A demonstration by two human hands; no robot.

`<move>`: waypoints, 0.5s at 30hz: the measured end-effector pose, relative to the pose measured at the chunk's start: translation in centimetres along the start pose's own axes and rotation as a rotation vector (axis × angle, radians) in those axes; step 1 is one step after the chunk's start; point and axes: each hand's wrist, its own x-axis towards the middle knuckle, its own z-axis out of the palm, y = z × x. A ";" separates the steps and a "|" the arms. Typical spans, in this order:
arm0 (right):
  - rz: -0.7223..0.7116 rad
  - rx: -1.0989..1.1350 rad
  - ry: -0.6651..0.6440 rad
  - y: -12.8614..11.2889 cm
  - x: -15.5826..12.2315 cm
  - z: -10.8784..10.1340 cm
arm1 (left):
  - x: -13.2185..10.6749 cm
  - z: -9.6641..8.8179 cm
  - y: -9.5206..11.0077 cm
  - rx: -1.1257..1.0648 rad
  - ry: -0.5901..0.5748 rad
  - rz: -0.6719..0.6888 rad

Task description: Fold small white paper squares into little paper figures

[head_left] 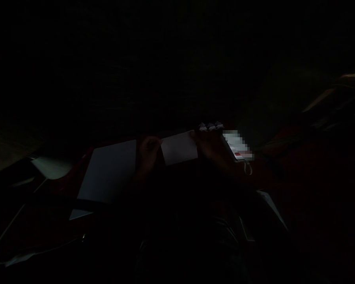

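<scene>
The scene is very dark. A pale sheet of paper [180, 148] is stretched between my two hands, slightly tilted, over a dark red surface. My left hand [149, 152] pinches its upper left corner between thumb and fingers. At the upper right edge, my right hand [202, 146] holds the sheet with its fingertips, though shadow hides most of those fingers. Just beyond the right hand sit several small folded paper shapes [211, 126] in a row. A larger pale sheet [111, 169] lies to the left of my left hand.
A lit phone [238, 146] with a strap loop [247, 169] lies right of my right hand, its screen pixelated. A whitish object [51, 167] is at the left, with a pale cable [10, 225] curving below it. Another flat pale-edged item [272, 207] lies partly behind my right arm.
</scene>
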 end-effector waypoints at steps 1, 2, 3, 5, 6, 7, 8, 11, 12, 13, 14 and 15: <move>0.000 -0.028 0.034 -0.5 -0.6 -0.5 | 0.0 0.0 0.0 -0.003 -0.004 0.006; 0.027 -0.053 0.049 -1.0 -1.1 -1.0 | -0.1 0.0 -0.1 0.001 -0.013 0.013; 0.070 -0.057 0.057 -1.6 -1.6 -1.4 | -0.1 0.0 -0.1 0.007 -0.027 0.017; 0.108 -0.021 0.026 -2.5 -2.0 -2.0 | -0.2 0.0 -0.2 0.010 -0.049 0.020; 0.121 -0.008 -0.004 -2.8 -2.0 -2.2 | -0.3 0.0 -0.3 0.002 -0.053 0.022; 0.123 -0.004 -0.013 -3.0 -1.9 -2.2 | -0.3 0.0 -0.4 -0.012 -0.050 0.022; 0.124 -0.004 -0.017 -3.1 -1.6 -2.1 | -0.3 0.0 -0.6 -0.030 -0.041 0.021; 0.107 0.079 -0.010 -2.1 -0.5 -1.4 | 0.0 0.1 -1.0 -0.111 -0.010 -0.002; 0.092 0.187 -0.031 -1.5 -0.1 -1.0 | 0.1 0.2 -1.1 -0.154 -0.001 -0.034; 0.082 0.318 -0.044 -0.8 0.3 -0.5 | 0.2 0.3 -1.2 -0.207 0.002 -0.084; 0.067 0.431 -0.063 -0.2 0.7 -0.1 | 0.4 0.4 -1.2 -0.267 -0.008 -0.146; 0.031 0.507 -0.072 0.4 1.0 0.4 | 0.4 0.4 -1.2 -0.329 -0.029 -0.213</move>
